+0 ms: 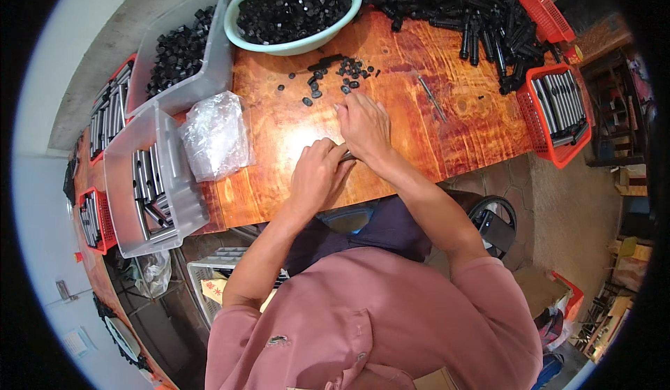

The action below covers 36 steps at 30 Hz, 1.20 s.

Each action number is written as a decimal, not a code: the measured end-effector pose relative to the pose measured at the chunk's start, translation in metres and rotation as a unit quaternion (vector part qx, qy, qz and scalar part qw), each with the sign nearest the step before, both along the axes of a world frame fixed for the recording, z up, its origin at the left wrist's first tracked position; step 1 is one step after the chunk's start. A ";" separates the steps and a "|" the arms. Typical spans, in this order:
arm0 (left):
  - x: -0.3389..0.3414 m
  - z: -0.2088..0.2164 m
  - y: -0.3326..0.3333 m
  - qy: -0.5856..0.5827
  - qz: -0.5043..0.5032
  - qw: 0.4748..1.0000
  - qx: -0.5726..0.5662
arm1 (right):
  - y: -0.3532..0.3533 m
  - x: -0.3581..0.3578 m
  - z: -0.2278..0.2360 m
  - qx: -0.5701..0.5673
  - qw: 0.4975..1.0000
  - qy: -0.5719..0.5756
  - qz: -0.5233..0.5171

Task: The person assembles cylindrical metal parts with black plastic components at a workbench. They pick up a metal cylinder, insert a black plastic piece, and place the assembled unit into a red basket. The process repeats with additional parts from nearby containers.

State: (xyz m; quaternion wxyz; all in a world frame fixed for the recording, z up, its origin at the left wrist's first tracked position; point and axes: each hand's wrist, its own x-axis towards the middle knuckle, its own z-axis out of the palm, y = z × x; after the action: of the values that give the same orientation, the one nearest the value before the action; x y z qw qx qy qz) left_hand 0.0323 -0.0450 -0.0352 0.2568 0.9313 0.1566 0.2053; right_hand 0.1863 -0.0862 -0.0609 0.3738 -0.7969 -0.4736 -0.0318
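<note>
My left hand (317,172) is wrapped round a short dark metal tube (347,156), mostly hidden in the grip, with only one end showing near the right wrist. My right hand (366,126) reaches farther out over the table, its fingers bent and drawn together. Whatever lies between its fingertips is hidden. Just beyond them sits a small black cap (345,90), one of several loose black caps and rings (351,67) scattered on the wood.
A pale green basin (234,35) heaped with black caps stands at the back of the wooden table (279,205). Black tubes (453,6) are piled at the far right. Clear bins (183,180), a plastic bag (216,137), a thin metal rod (431,98) and a red basket (558,156) lie around.
</note>
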 end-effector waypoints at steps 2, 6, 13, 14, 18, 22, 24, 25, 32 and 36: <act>-0.001 0.003 0.007 0.022 -0.010 1.000 -0.015 | 0.001 0.003 -0.003 -0.015 1.000 -0.008 -0.003; -0.004 0.011 0.005 0.111 -0.013 0.990 0.081 | 0.003 0.008 -0.005 -0.024 1.000 -0.005 0.000; -0.012 0.000 -0.006 0.088 0.010 0.979 0.184 | 0.000 0.000 -0.001 -0.031 0.999 -0.015 -0.008; -0.012 -0.002 -0.006 0.092 0.009 0.979 0.184 | -0.001 0.000 0.000 -0.031 0.999 -0.012 -0.007; -0.013 -0.005 -0.007 0.115 0.001 0.982 0.152 | -0.003 -0.002 0.003 -0.055 0.998 0.015 0.001; -0.012 -0.007 -0.007 0.139 -0.013 0.975 0.172 | -0.005 -0.004 -0.008 -0.007 1.000 -0.009 -0.002; -0.012 -0.011 -0.006 0.149 -0.018 0.971 0.184 | -0.001 0.000 -0.011 -0.009 1.000 0.000 -0.009; -0.007 -0.008 -0.001 0.146 -0.019 0.970 0.195 | 0.001 0.001 -0.006 -0.003 1.000 -0.002 -0.014; -0.008 0.006 -0.007 0.125 0.042 0.980 0.149 | 0.010 0.007 -0.003 -0.019 0.994 0.103 -0.020; -0.010 -0.005 -0.005 0.007 0.113 0.994 0.008 | -0.009 0.023 0.004 0.081 0.951 0.291 -0.072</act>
State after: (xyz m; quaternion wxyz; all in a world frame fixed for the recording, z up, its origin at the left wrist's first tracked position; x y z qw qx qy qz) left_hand 0.0222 -0.0500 -0.0402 0.2238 0.9112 0.2607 0.2274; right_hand 0.2089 -0.0948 -0.0566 0.5551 -0.7709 -0.2813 0.1359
